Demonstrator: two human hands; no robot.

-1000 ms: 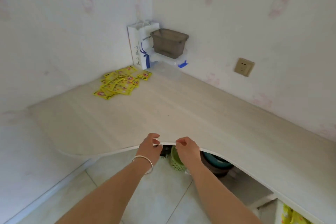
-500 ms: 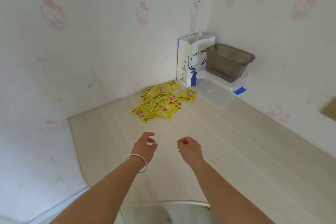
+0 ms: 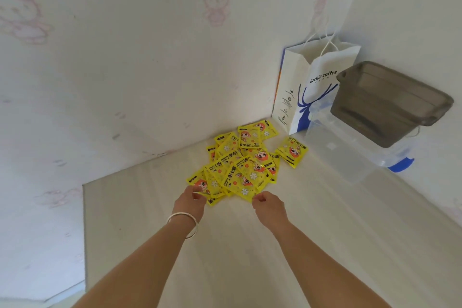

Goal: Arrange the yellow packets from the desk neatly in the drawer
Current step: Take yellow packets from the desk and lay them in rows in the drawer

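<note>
Yellow packets lie in a loose, overlapping heap on the pale wood-grain worktop, just beyond both of my hands and close to the corner where the two walls meet. One packet sits slightly apart, ahead and to the right of the heap. Each carries a cartoon face with orange hair, small white flowers and dark lettering; I cannot read the print with any certainty.

My left hand is at the near left edge of the heap, thumb and fingers curled and touching the nearest packet; whether it has actually pinched it I cannot tell. A silver bangle sits on that wrist. My right hand is at the near right edge, fingers curled loosely beside the closest packet's corner; I cannot tell whether it holds anything.

Further ahead and to the right of my right hand stands a white paper bag with cord handles, a blue deer outline and the words "luckin coffee" on its face, plus small print down its side that is too small to make out. Its contents are hidden. Beside it, further right, a smoky grey plastic tub rests on top of a clear box with a blue clip; I see nothing inside the tub, and the clear box looks empty too.
</note>
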